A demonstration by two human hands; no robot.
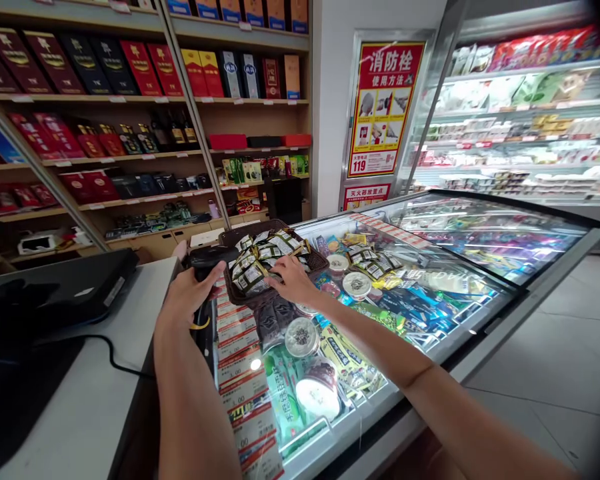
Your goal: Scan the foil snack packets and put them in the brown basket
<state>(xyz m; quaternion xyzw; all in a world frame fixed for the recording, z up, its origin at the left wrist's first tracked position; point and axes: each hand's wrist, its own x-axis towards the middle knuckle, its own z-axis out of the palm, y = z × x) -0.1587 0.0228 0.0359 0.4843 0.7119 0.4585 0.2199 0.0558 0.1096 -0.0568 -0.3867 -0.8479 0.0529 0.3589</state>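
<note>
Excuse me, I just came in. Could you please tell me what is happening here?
A person's bare right hand touches small shiny gold-and-white packets heaped in a dark brown woven basket. The basket sits at the edge of a glass-topped display freezer filled with colourful wrapped goods. The bare left hand curves around a black handheld device; how firmly is unclear.

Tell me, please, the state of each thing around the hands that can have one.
Basket: open-topped, filled with packets
Packets: piled, apparently sealed
Right hand: loosely curled, touching packets
Left hand: at the black device; grip unclear
Freezer: interior lit, stocked
Cable: loosely curved, on counter
</note>
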